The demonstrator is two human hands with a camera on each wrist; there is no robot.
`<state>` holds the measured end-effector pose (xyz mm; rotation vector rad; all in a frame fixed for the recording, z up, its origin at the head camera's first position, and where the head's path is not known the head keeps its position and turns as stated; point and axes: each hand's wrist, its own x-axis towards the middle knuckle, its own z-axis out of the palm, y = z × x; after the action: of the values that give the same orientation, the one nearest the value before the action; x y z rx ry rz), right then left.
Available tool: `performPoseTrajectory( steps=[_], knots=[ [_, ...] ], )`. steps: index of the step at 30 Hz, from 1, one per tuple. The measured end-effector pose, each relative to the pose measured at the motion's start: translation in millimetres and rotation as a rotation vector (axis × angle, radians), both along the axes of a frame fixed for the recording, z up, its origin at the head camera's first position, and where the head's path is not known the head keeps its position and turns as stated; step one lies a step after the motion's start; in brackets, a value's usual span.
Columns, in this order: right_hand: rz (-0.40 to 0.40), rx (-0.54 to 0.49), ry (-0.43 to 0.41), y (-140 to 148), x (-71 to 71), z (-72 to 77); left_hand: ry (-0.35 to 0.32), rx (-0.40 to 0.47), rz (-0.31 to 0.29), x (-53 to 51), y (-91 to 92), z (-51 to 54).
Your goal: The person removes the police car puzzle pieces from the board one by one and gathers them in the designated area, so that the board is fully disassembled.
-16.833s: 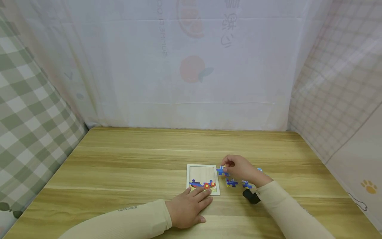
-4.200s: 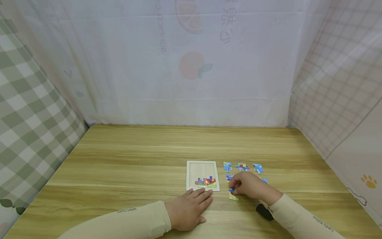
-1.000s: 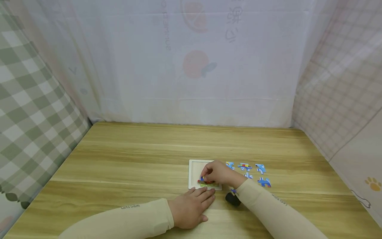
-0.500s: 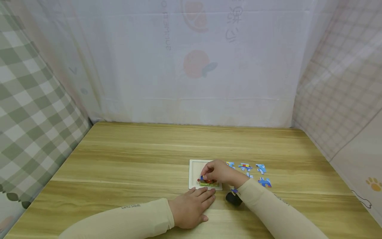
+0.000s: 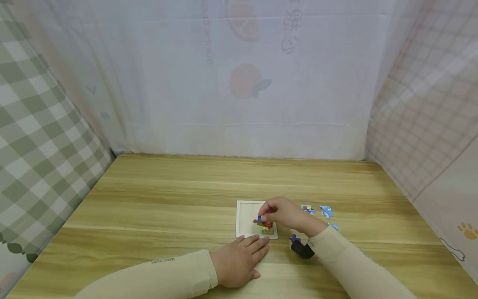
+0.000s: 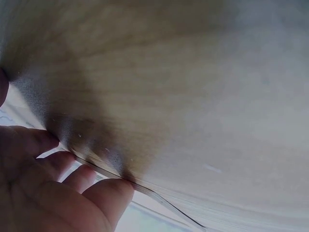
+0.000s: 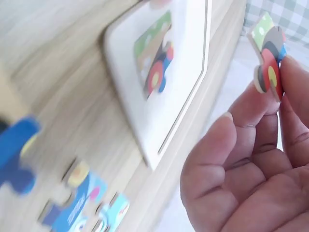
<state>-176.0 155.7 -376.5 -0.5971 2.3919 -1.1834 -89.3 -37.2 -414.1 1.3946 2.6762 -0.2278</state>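
Note:
My right hand point(image 5: 287, 214) pinches a jigsaw piece point(image 7: 270, 60) between thumb and fingers, tilted and lifted above the white-rimmed puzzle tray point(image 5: 237, 220). Green, red and yellow show on this piece. Another piece point(image 7: 154, 63), with a red and yellow wheel, lies in the tray's near right corner. My left hand point(image 5: 239, 261) lies flat at the tray's near edge, fingers extended and fingertips touching the rim. In the left wrist view its fingertips point(image 6: 111, 191) meet that edge.
Several loose jigsaw pieces lie right of the tray, among them a light-blue piece point(image 5: 326, 211) and a dark-blue piece point(image 5: 295, 238). My right forearm covers some of them. A black device point(image 5: 302, 250) sits under the right wrist. Cloth point(image 5: 179, 95) hangs behind the wooden table.
The right hand has lifted a jigsaw piece from the tray and moved slightly right. Earlier, the bottom row's left piece went from the tray to the table at right. The left hand stays put.

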Motion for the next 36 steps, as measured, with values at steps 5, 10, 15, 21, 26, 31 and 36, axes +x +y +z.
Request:
performPoseTrajectory(
  steps=[5, 10, 15, 21, 26, 31, 36],
  knots=[
    [-0.022, 0.028, -0.004, 15, 1.7, 0.9, -0.019, 0.007, 0.001, 0.0, 0.4, 0.2],
    [0.007, 0.033, 0.011, 32, 2.4, 1.7, -0.019, 0.006, 0.006, 0.2, 0.3, -0.3],
    [0.006, 0.036, 0.007, 45, 4.1, 1.3, 0.001, 0.015, 0.006, 1.4, 0.0, 0.4],
    [-0.005, 0.039, -0.037, 61, 8.6, 2.0, 0.020, 0.021, 0.007, 2.8, 0.3, 0.7],
    [-0.005, 0.050, -0.058, 77, 11.7, 2.1, 0.012, 0.017, 0.014, 2.6, 1.1, -0.5],
    [0.013, 0.064, -0.078, 89, 13.7, -1.5, 0.003, 0.019, 0.017, 2.3, 0.5, -1.2],
    [0.046, 0.069, -0.064, 99, 15.3, -7.3, 0.006, 0.022, 0.012, 2.2, -0.5, -0.9]
  ],
)
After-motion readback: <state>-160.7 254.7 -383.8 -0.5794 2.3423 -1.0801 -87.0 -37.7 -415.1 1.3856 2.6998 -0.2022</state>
